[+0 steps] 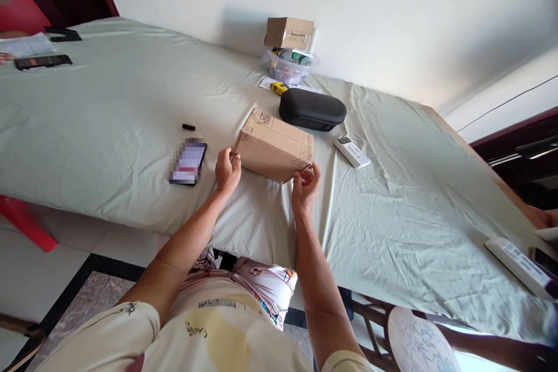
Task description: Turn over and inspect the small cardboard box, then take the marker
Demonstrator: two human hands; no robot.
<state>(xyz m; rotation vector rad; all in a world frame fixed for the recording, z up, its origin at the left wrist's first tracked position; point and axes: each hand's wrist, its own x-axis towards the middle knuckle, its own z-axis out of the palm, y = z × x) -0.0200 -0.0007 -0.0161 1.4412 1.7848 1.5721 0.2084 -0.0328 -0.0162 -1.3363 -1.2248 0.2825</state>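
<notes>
A taped cardboard box (274, 146) with pen marks lies tilted on the pale green sheet, and both hands are at its near edge. My left hand (227, 171) grips its left corner, and my right hand (305, 189) holds its lower right corner. Left of the box lie a phone (188, 161) with a blurred screen and a small black cylinder (189, 127). Beyond it are a black zip case (313, 109) and a white remote control (352, 152).
A plastic tub (290, 67) stands by the wall with a small carton (289, 33) on it. A yellow tape measure (279, 88) rests on paper. Another person's hands (540, 216) (5, 58) show at the table's far sides, near a white device (518, 267) and a second phone (43, 62).
</notes>
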